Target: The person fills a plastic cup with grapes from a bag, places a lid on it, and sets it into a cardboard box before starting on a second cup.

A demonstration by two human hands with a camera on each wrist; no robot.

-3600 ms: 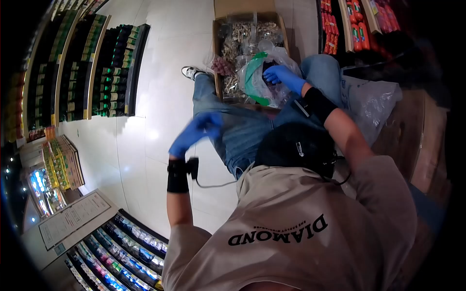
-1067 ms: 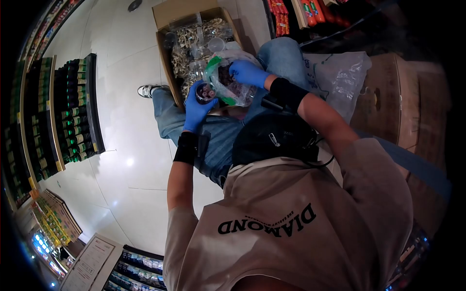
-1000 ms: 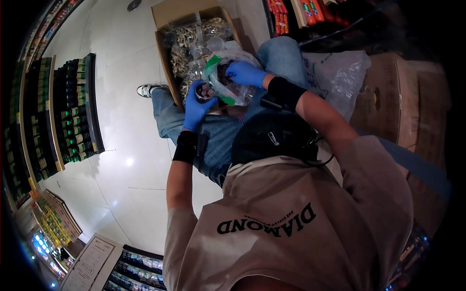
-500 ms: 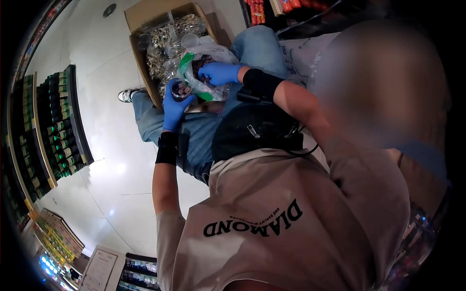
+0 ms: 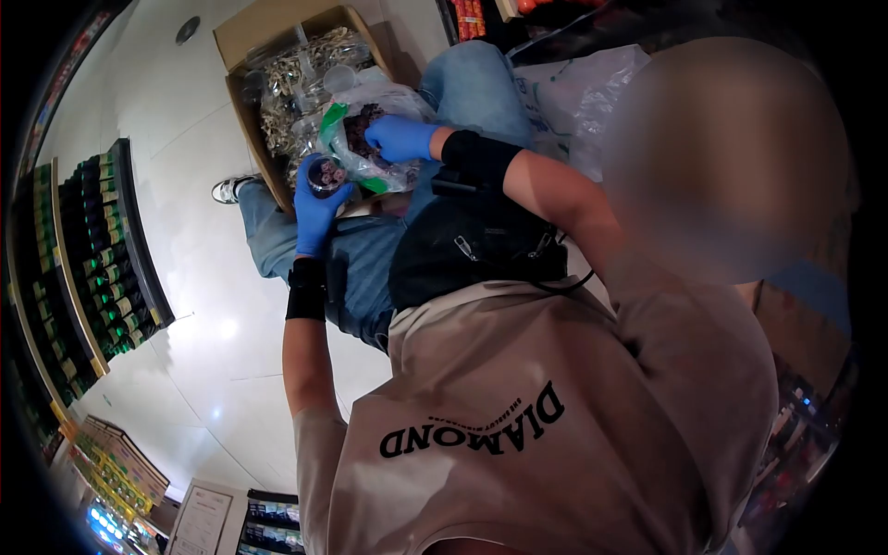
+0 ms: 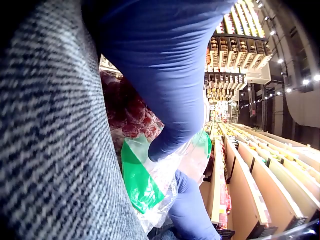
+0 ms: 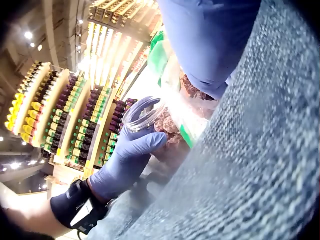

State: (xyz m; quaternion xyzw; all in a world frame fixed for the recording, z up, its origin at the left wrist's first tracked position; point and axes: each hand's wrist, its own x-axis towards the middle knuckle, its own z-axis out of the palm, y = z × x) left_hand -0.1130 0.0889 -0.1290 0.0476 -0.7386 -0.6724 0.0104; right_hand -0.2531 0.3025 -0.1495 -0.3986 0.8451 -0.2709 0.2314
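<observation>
Blue-gloved, my left grip (image 5: pixel 316 217) holds the clear cup (image 5: pixel 315 178), upper left of the frame; my right grip (image 5: pixel 400 140) sits in the plastic bag (image 5: pixel 402 96) beside it, hold unclear; best keep the cup level.
</observation>
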